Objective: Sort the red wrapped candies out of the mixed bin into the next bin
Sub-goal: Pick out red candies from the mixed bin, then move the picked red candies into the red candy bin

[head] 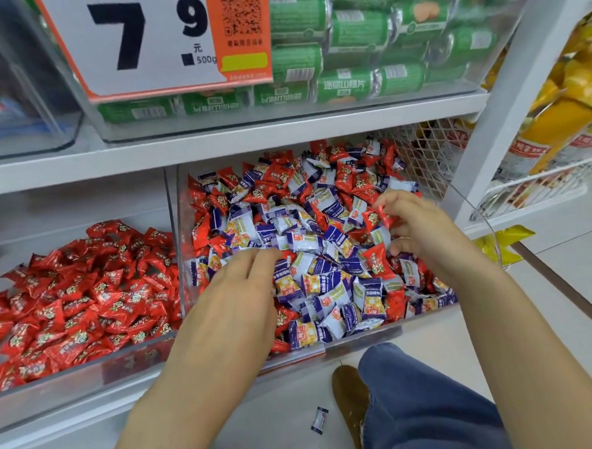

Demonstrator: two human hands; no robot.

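Right hand (422, 231): fingers curled, pinching a red candy (378, 217) above the mixed bin (362, 341).
Left hand (236, 296): fingers straight, resting flat on the candies.

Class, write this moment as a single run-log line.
right hand: pinches red candy | left hand: fingers flat on pile | mixed bin: many reds left | red bin: part filled

Retail shop, price sign (147, 40) on shelf, clear bulk bins of wrapped candies (306, 244), stocked green packets (357, 39)
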